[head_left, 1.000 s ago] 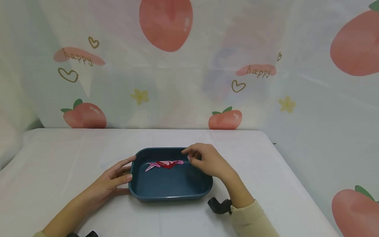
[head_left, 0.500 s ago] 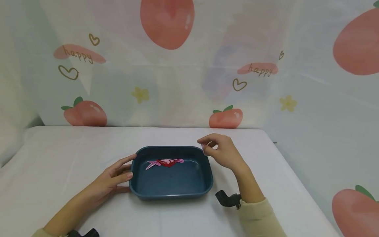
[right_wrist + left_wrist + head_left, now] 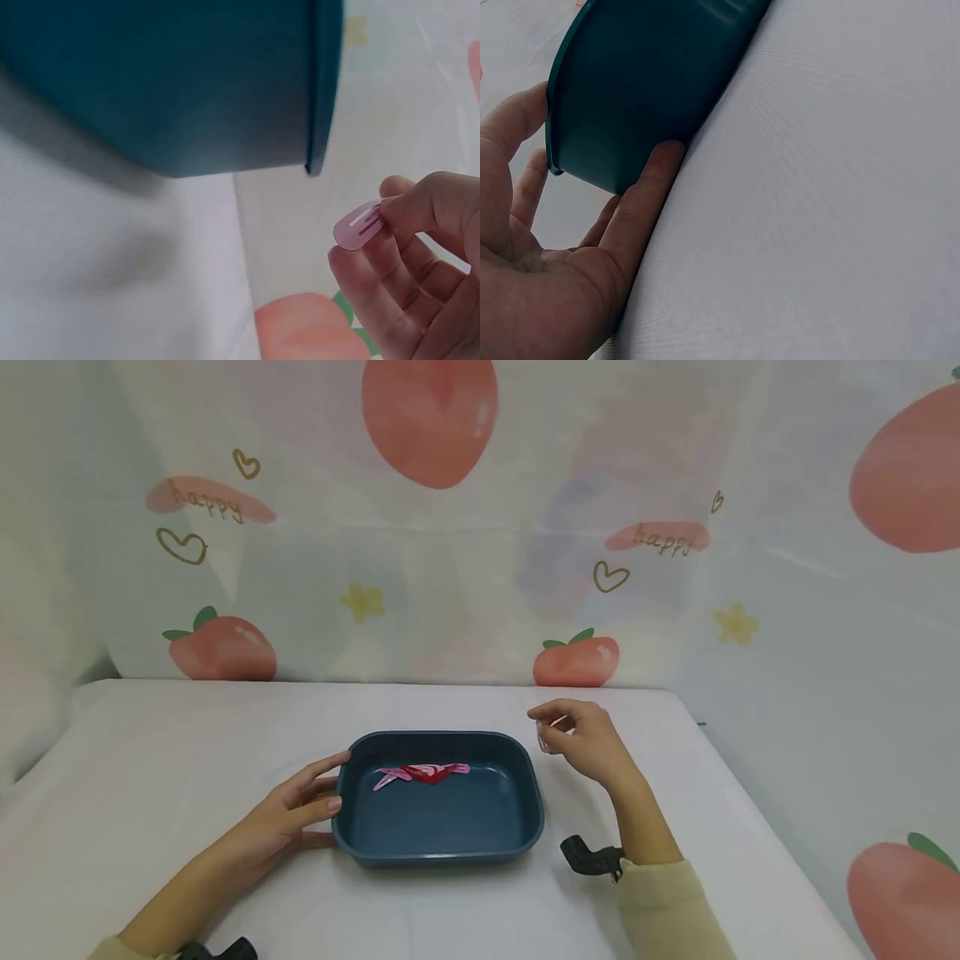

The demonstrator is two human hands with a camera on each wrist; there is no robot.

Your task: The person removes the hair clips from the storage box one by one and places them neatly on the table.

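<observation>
A dark blue rectangular tray (image 3: 442, 858) sits on the table with several pink and red hair clips (image 3: 430, 773) in a row near its back wall. My left hand (image 3: 270, 820) rests against the tray's left end. In the left wrist view, fairly straight fingers (image 3: 649, 184) touch the tray's outer side and rim. To the right of the tray, raised above the table, is my right hand (image 3: 588, 742). It pinches a pink snap hair clip (image 3: 358, 226) between thumb and fingers, as the right wrist view shows.
The table (image 3: 225, 718) is covered with a white cloth. Behind it and at the right hangs a backdrop (image 3: 457, 568) printed with peaches, hearts and flowers. A black wrist camera (image 3: 592, 857) sticks out from the right wrist, beside the tray.
My right hand has moved from over the tray's back right corner out to the right, carrying the pink hair clip. The left hand has stayed at the tray's left end.
</observation>
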